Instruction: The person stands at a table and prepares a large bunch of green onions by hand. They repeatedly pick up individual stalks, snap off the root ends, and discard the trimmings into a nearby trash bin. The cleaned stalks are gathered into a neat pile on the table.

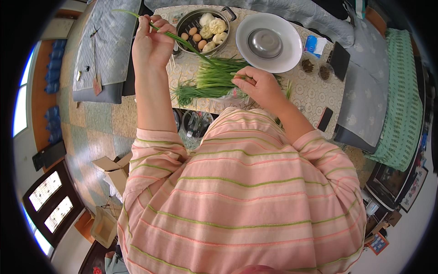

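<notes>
A few long green stalks, seemingly garlic chives (191, 48), stretch slantwise between my two hands. My left hand (154, 42) is raised at the upper left, fingers closed on their leafy end. The pale lower end sits between the thumb and fingers of my right hand (258, 85). Under the stalks, a thick pile of the same greens (215, 73) lies on the patterned tablecloth (308, 97), its nearer part by a clear plastic bag (236, 96). A few loose stalks (288, 89) lie just right of my right hand.
Behind the greens stand a steamer pot (222, 51) of eggs and buns and a white basin (241, 44) holding a metal bowl (265, 43). Tissues (314, 46), two small tubs (308, 65) and a phone (325, 119) lie at the right. A bin (196, 125) stands below the near edge.
</notes>
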A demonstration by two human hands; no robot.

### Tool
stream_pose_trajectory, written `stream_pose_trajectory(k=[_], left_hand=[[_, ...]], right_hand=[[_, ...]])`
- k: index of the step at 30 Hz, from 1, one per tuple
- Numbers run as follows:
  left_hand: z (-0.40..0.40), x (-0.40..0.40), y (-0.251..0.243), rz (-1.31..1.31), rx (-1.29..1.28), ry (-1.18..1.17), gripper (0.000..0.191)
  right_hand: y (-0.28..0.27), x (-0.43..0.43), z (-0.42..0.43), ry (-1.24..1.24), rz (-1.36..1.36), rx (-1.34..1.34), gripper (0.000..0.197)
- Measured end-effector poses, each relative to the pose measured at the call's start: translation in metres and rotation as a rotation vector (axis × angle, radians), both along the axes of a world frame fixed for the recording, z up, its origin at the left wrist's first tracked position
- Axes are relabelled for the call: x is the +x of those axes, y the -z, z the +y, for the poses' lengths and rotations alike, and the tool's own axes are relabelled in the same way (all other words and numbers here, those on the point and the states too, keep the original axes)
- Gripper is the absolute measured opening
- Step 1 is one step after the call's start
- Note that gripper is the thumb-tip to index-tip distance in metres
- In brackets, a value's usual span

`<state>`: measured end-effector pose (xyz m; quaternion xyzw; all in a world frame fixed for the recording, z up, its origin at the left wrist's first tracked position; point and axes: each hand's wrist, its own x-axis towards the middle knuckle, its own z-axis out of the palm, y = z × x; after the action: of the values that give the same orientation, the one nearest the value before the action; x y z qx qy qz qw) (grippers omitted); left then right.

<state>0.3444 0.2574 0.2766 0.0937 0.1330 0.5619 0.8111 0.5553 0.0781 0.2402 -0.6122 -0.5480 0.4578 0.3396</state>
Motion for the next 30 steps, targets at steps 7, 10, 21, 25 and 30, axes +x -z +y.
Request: stream_pose_trajectory(k=[7,10,21,25,30], left_hand=[[-0.003,0.005,-0.006,-0.004,-0.004,-0.006,0.021],[-0.008,0.008,0.002,0.016,-0.024,-0.021,0.02],[-0.016,-0.015,0.053,0.21,-0.231,-0.094,0.017],[-0.02,-0.035,0.142,0.39,-0.443,0.024,0.017],[-0.052,-0.034,0.284,0.655,-0.791,0.1,0.015]], right_hand=[[0.023,0.01,0.002,-0.015,0.099,0.154,0.017],[0.041,0.013,0.008,0.15,0.348,0.002,0.015],[0.074,0.041,0.009,0.505,0.974,-0.372,0.008],[0.085,0.051,0.007,0.443,0.987,-0.398,0.011],[0.098,0.06,0.005,0.433,0.9,-0.469,0.024]])
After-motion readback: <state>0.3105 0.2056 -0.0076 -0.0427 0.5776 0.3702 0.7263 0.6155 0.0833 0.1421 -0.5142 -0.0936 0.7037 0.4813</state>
